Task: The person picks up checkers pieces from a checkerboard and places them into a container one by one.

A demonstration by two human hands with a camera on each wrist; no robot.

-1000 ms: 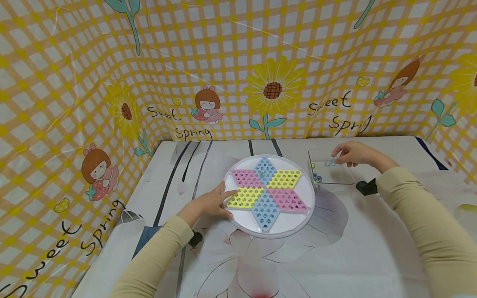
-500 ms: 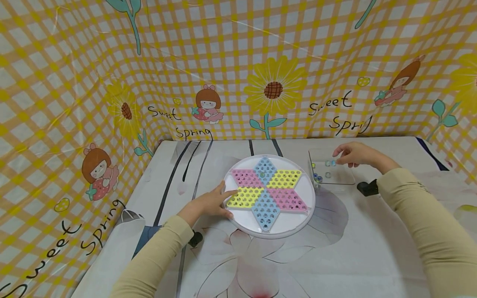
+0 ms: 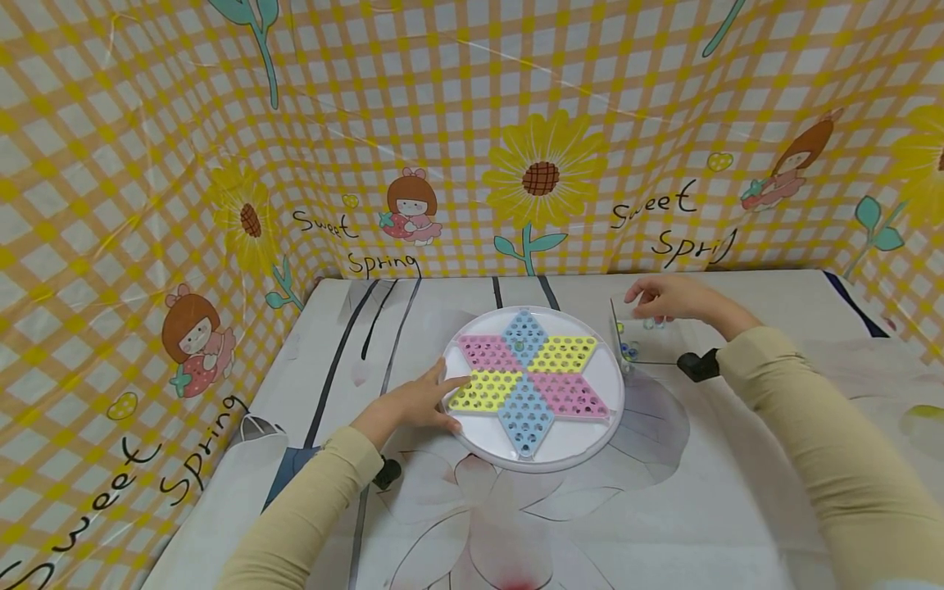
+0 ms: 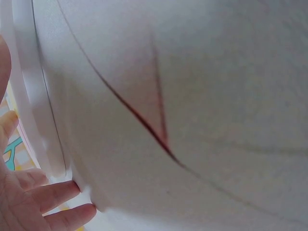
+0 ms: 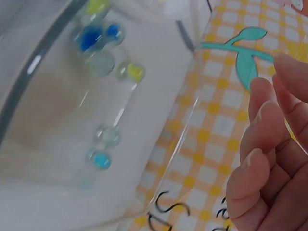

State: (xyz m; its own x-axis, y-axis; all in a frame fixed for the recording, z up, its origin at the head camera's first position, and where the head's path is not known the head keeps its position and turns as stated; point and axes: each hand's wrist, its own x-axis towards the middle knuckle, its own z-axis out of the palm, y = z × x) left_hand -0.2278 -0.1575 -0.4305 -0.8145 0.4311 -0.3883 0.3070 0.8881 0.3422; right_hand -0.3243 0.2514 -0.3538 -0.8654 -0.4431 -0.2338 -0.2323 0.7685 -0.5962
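A round white Chinese checkers board [image 3: 483, 447] lies on the table in the head view. Its six-pointed star has pink, yellow and blue holed sections, with one marble [image 3: 519, 346] in the far blue one. My left hand [image 3: 420, 401] rests at the board's left rim, fingers spread. Over a clear box [image 3: 614, 324] right of the board is my right hand [image 3: 667, 297], fingers bent. I cannot tell whether a marble is between its fingertips. Inside the box, the right wrist view shows blue marbles [image 5: 90, 38], a yellow-green marble [image 5: 131, 72], a clear marble [image 5: 108, 135] and a turquoise marble [image 5: 100, 160].
The box stands close beside the board's right rim. A yellow checked cloth [image 3: 457, 98] hangs behind and at the sides of the white table [image 3: 708, 500]. Black wrist devices show under the right cuff [image 3: 745, 369] and left cuff [image 3: 354, 455].
My right hand has shifted left and slightly away over the box. It now covers more of the box's back part. The left hand and board have stayed still.
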